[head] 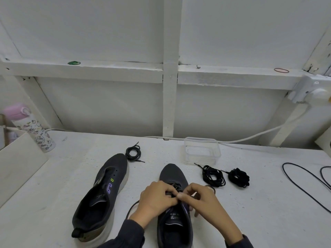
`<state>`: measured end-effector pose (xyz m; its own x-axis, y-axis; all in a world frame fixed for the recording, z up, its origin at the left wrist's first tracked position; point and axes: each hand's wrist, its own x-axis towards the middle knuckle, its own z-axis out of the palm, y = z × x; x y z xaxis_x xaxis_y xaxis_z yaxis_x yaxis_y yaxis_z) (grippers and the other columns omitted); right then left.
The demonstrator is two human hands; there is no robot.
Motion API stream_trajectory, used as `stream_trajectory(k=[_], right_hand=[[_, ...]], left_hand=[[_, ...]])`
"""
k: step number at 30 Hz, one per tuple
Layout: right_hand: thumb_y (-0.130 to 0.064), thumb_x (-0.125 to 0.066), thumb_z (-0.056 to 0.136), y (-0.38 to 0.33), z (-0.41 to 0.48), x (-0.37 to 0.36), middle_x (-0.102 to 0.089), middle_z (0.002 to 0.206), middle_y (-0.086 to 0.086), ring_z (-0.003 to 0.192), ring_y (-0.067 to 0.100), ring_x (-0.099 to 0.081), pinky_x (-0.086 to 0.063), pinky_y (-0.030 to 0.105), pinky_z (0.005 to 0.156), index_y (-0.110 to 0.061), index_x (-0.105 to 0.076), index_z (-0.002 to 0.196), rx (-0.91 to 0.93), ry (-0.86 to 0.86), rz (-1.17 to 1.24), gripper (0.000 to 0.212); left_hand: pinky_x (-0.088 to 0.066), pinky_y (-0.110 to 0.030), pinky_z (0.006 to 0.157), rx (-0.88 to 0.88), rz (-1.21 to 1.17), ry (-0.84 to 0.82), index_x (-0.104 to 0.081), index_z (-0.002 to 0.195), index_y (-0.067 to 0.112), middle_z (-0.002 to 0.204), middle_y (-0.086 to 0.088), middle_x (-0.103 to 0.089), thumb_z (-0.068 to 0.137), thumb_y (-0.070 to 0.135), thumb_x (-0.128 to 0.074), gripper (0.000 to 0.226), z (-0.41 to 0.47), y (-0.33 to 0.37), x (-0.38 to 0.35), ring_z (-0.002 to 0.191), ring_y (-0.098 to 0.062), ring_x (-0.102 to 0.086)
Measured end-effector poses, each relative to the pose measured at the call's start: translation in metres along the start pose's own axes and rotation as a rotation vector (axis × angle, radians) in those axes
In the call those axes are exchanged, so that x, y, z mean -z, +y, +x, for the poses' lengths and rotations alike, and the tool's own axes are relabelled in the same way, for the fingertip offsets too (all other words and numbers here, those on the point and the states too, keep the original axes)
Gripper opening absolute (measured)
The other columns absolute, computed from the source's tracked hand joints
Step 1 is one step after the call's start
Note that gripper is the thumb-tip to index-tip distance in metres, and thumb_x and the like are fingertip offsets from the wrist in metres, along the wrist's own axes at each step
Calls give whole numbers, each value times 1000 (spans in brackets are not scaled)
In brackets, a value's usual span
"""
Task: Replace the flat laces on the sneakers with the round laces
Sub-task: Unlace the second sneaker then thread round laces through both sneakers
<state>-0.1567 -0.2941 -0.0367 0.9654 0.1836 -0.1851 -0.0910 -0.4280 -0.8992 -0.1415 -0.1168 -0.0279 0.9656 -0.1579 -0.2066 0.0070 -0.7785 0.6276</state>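
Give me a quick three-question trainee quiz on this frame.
1. True or false: the left sneaker has no lace in its eyelets.
2. The left hand and right hand both pinch: A) a water bottle, B) the lace on the right sneaker, C) a cable.
3. How many black lace bundles lie to the right of that sneaker?
Key: 1 true; 2 B; 3 two.

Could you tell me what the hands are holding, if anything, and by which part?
Both the left hand and right hand pinch the lace where it crosses the sneaker eyelets; the fingers hide the exact spot.
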Motion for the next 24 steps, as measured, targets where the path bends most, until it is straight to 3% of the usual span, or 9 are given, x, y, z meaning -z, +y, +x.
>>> stream_trajectory(k=[3,6,9,12,15,19,22,24], right_hand=[[-30,-80,74,-3,2,-1,-62,74,0,59,16,-60,-53,31,52,-16,-65,86,-69,-27,95,25],[-23,-71,70,-10,3,1,-59,77,5,58,17,-59,-56,37,56,-14,-61,90,-112,-44,129,24],[-14,-64,79,-12,2,3,-58,74,4,57,12,-56,-56,38,59,-17,-60,88,-96,-44,99,10],[-42,-60,69,-15,0,1,-61,81,-8,64,6,-56,-54,35,68,-35,-60,86,-22,-18,-95,18],[-60,-57,63,-22,2,-7,-56,91,-14,81,2,-55,-47,25,75,-43,-63,89,115,-8,-285,31],[-34,-70,81,-21,11,-10,-60,78,-12,73,4,-55,-47,29,73,-31,-64,75,145,84,-198,9],[-15,-65,87,-18,11,-8,-64,76,-13,71,0,-56,-48,25,72,-35,-63,76,112,52,-195,23],[-14,-63,87,-18,12,-9,-65,79,-13,73,1,-57,-50,28,75,-38,-64,76,99,20,-238,26]], left_hand=[[-51,-26,76,-16,-37,23,-72,77,45,80,19,-71,74,41,-69,6,-1,-4,-4,85,-1,-62],[-51,-28,80,-29,-181,34,-71,69,45,77,24,-70,70,41,-73,5,-2,-9,-1,83,4,-63],[-52,-30,78,-41,-480,93,-75,65,31,71,11,-73,61,37,-75,7,-5,-17,7,73,-2,-66],[-44,-23,68,-87,-581,104,-75,66,23,61,6,-66,72,22,-78,6,-9,-23,14,61,-4,-54],[-39,-19,61,-187,-554,48,-74,71,26,59,9,-61,78,24,-77,8,-10,-22,16,58,-5,-47],[-35,-16,52,-261,-606,43,-74,87,24,65,2,-66,90,31,-66,12,-10,-22,19,52,-3,-45],[-34,-22,50,-235,-639,77,-64,110,28,78,-4,-73,95,30,-55,18,-9,-33,23,48,-13,-37],[-38,-21,54,-220,-600,79,-60,120,27,85,-3,-75,99,27,-51,23,-10,-39,24,47,-13,-37]])
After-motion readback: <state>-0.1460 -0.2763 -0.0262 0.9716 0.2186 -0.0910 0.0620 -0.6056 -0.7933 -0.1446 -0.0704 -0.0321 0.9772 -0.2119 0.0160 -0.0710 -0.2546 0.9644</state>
